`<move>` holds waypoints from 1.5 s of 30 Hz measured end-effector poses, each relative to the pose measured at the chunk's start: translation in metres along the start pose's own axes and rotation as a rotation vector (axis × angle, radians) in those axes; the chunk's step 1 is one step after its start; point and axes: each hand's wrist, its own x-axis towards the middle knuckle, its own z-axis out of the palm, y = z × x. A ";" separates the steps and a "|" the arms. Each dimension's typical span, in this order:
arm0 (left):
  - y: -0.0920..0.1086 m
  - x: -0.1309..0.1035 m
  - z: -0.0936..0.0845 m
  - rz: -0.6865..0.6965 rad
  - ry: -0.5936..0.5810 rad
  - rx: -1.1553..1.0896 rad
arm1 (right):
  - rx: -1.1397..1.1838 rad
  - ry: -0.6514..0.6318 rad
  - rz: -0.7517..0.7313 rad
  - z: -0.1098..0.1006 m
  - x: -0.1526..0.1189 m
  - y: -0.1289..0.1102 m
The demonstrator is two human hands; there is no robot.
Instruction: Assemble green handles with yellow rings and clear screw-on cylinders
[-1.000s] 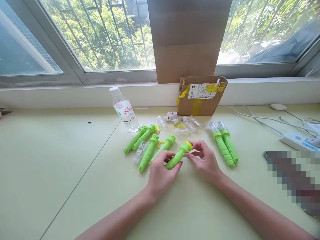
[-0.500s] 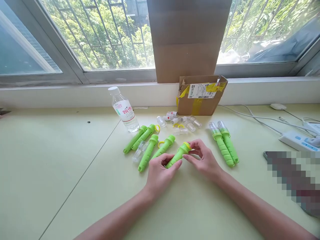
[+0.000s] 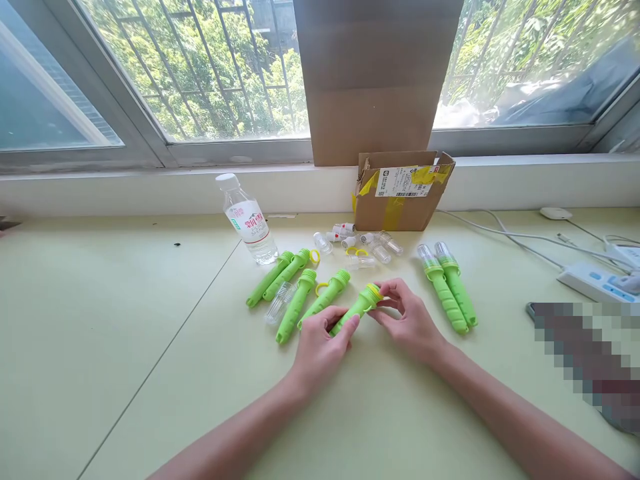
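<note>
My left hand [image 3: 323, 337] is closed around the lower part of a green plastic handle [image 3: 356, 311], tilted up to the right. A yellow ring [image 3: 374, 291] sits around its threaded neck. My right hand [image 3: 407, 320] pinches at that ring, its thumb partly hidden by the handle. A small green loop sticks out below the neck. Left of my left hand lie a second green handle [image 3: 327, 297] with another yellow ring [image 3: 321, 288] by it, a third green handle [image 3: 296, 307] and a clear ribbed cap [image 3: 280, 303].
Two more green handles [image 3: 280, 277] lie behind, near a water bottle [image 3: 251, 223]. Several clear caps [image 3: 379, 252] and white pieces lie before a cardboard box [image 3: 400, 193]. Two clear-capped green sticks [image 3: 450, 293] lie right, near a power strip [image 3: 595, 281] with cables.
The held handle has turned a little, so its side loop now shows below the neck. My right thumb has slipped further behind it.
</note>
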 end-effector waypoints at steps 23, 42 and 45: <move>-0.001 0.002 -0.001 0.024 -0.035 0.078 | -0.182 0.066 -0.053 -0.003 -0.001 0.001; -0.012 0.001 0.003 0.183 0.168 0.206 | -0.032 0.130 0.082 -0.005 0.002 0.005; -0.008 0.002 0.002 0.131 0.141 0.149 | -0.020 0.110 0.095 -0.005 0.002 0.004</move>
